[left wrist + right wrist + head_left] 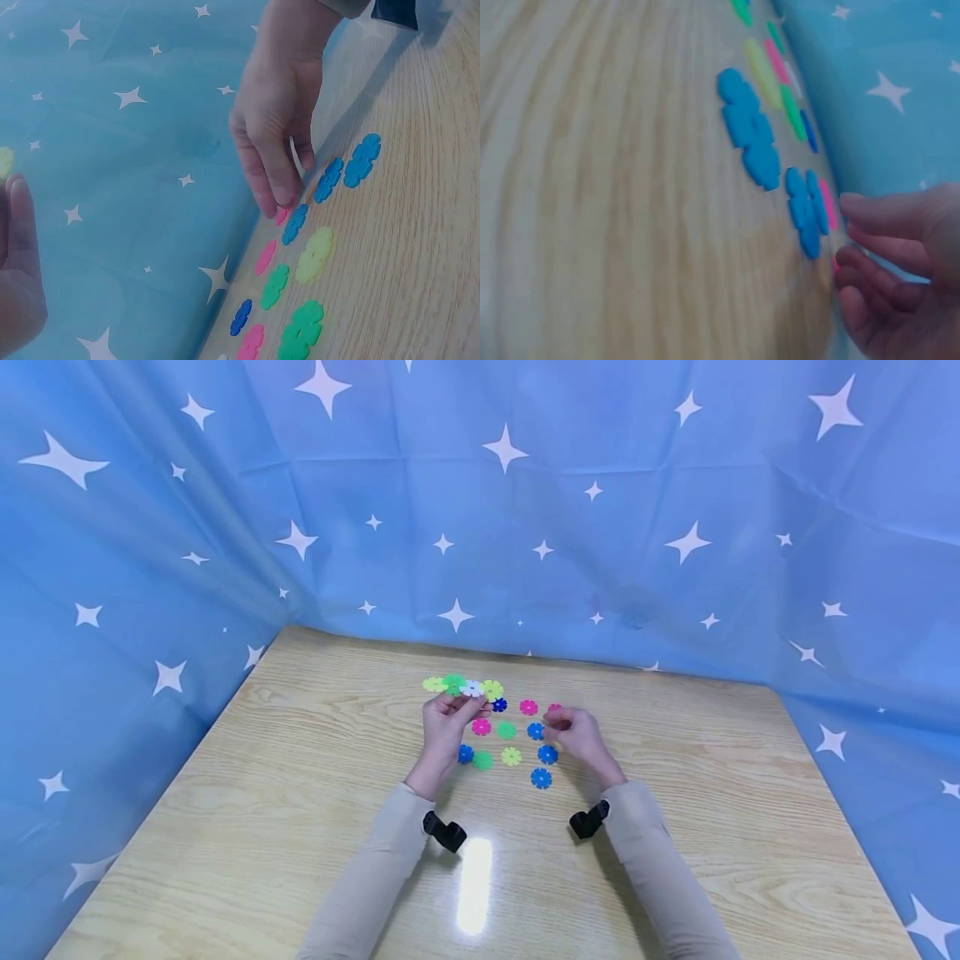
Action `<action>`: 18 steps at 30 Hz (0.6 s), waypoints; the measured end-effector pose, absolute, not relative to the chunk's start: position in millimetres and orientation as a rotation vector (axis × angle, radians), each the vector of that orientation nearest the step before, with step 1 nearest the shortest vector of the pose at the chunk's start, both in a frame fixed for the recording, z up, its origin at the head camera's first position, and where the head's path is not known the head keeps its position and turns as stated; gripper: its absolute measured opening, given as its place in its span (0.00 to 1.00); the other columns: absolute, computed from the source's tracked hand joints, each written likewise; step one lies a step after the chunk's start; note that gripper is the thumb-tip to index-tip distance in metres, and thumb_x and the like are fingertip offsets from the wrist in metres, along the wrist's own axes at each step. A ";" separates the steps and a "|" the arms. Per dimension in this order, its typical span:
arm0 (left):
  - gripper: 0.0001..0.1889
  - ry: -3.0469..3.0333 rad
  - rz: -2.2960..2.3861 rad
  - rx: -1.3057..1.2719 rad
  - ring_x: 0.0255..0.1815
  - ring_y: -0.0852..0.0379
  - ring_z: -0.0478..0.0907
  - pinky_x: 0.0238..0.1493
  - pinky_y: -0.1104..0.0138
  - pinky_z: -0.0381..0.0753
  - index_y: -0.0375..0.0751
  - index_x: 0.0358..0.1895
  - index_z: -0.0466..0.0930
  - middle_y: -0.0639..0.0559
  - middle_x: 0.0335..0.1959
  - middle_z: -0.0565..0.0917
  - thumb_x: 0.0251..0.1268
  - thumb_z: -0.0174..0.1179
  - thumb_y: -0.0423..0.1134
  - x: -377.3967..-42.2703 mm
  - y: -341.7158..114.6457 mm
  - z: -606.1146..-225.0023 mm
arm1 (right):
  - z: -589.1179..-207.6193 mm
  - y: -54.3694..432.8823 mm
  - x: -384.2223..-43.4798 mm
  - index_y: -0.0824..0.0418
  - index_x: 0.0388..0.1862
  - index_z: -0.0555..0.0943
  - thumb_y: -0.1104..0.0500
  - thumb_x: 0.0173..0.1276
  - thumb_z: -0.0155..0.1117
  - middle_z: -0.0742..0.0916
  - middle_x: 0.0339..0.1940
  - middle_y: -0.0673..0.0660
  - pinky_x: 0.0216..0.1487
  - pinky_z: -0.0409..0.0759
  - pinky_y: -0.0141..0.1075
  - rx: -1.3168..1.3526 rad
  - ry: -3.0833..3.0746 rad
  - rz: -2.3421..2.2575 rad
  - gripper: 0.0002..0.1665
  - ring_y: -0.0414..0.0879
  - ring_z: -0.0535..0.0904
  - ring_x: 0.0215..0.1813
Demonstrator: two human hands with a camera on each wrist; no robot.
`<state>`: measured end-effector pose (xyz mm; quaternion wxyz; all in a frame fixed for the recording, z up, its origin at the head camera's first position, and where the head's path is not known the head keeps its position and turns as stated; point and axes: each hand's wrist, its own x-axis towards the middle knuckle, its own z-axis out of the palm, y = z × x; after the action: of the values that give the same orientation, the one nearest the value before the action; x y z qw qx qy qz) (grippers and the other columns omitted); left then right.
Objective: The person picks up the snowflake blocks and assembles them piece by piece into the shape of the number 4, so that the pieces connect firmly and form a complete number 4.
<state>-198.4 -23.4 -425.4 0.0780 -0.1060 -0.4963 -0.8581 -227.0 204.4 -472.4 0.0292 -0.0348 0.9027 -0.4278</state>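
Observation:
My left hand pinches a joined row of plastic snowflake discs, raised above the table. The row has a yellow-green disc, a green disc, a white disc and another yellow-green disc. My right hand reaches down over a pink disc at the back right of the loose discs. Its fingers are bent and apart from the thumb in the right wrist view. The fingertips are at the pink disc; whether they touch it I cannot tell. A blue disc lies just left of that hand.
Several loose discs lie flat on the wooden table: blue, yellow-green, green, pink and dark blue. A blue curtain with white stars stands behind the table's back edge.

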 end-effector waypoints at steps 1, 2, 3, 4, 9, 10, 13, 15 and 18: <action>0.14 -1.487 -2.571 -0.316 0.25 0.62 0.83 0.34 0.70 0.85 0.45 0.26 0.82 0.55 0.22 0.84 0.59 0.56 0.20 -198.5 -23.4 -425.6 | -473.3 204.1 -227.3 0.72 0.48 0.80 0.67 0.60 0.66 0.83 0.43 0.66 0.38 0.79 0.36 -0.130 2.789 -1.305 0.17 0.54 0.78 0.42; 0.14 -1.489 -2.572 -0.315 0.25 0.62 0.83 0.35 0.70 0.85 0.45 0.26 0.82 0.55 0.22 0.84 0.59 0.56 0.21 -198.5 -23.6 -425.5 | -473.9 203.6 -227.2 0.72 0.48 0.80 0.67 0.60 0.66 0.82 0.42 0.66 0.38 0.79 0.36 -0.153 2.790 -1.295 0.17 0.54 0.77 0.41; 0.14 -1.490 -2.574 -0.314 0.25 0.62 0.83 0.35 0.69 0.85 0.45 0.27 0.82 0.55 0.22 0.85 0.59 0.56 0.21 -198.4 -23.7 -425.4 | -474.8 203.1 -227.6 0.73 0.47 0.80 0.67 0.60 0.66 0.82 0.41 0.65 0.37 0.78 0.36 -0.177 2.793 -1.287 0.17 0.53 0.76 0.40; 0.14 -1.490 -2.576 -0.316 0.25 0.62 0.83 0.34 0.69 0.85 0.45 0.27 0.82 0.55 0.22 0.85 0.59 0.56 0.21 -198.6 -23.8 -425.5 | -475.3 202.3 -228.0 0.73 0.47 0.80 0.67 0.59 0.67 0.81 0.40 0.65 0.37 0.77 0.36 -0.193 2.798 -1.280 0.17 0.53 0.76 0.39; 0.14 -1.470 -2.588 -0.335 0.25 0.62 0.83 0.34 0.70 0.85 0.46 0.27 0.83 0.54 0.23 0.85 0.59 0.56 0.21 -198.9 -23.6 -426.2 | -477.1 199.4 -233.0 0.70 0.42 0.82 0.64 0.56 0.71 0.79 0.38 0.62 0.38 0.75 0.37 -0.182 2.832 -1.187 0.16 0.51 0.73 0.38; 0.15 -1.466 -2.590 -0.338 0.25 0.62 0.83 0.34 0.70 0.85 0.46 0.27 0.83 0.54 0.23 0.85 0.59 0.56 0.21 -198.9 -23.5 -426.4 | -476.9 199.0 -234.3 0.70 0.41 0.82 0.63 0.55 0.72 0.79 0.37 0.61 0.37 0.75 0.37 -0.171 2.840 -1.157 0.16 0.51 0.72 0.37; 0.15 -1.461 -2.591 -0.337 0.25 0.62 0.83 0.34 0.70 0.85 0.46 0.27 0.83 0.55 0.23 0.85 0.59 0.56 0.20 -199.0 -23.3 -426.5 | -474.9 197.3 -237.5 0.68 0.37 0.81 0.62 0.53 0.73 0.79 0.35 0.59 0.36 0.74 0.37 -0.140 2.835 -1.085 0.15 0.49 0.71 0.35; 0.15 -1.464 -2.590 -0.330 0.25 0.62 0.83 0.34 0.70 0.85 0.46 0.27 0.83 0.55 0.23 0.85 0.59 0.56 0.21 -198.9 -23.5 -426.5 | -472.3 195.9 -238.4 0.68 0.36 0.80 0.62 0.54 0.72 0.80 0.34 0.59 0.35 0.75 0.37 -0.127 2.819 -1.057 0.14 0.49 0.71 0.34; 0.14 -1.472 -2.589 -0.320 0.25 0.62 0.83 0.34 0.70 0.85 0.46 0.28 0.83 0.55 0.23 0.85 0.59 0.56 0.21 -198.9 -23.8 -426.8 | -469.6 194.0 -239.1 0.67 0.36 0.78 0.63 0.54 0.72 0.80 0.33 0.59 0.34 0.75 0.37 -0.110 2.802 -1.034 0.15 0.49 0.72 0.33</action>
<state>-198.9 -23.8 -426.8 0.0731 -0.1067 -0.4902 -0.8619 -239.1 194.0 -469.6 0.0761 -0.0367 0.9348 -0.3450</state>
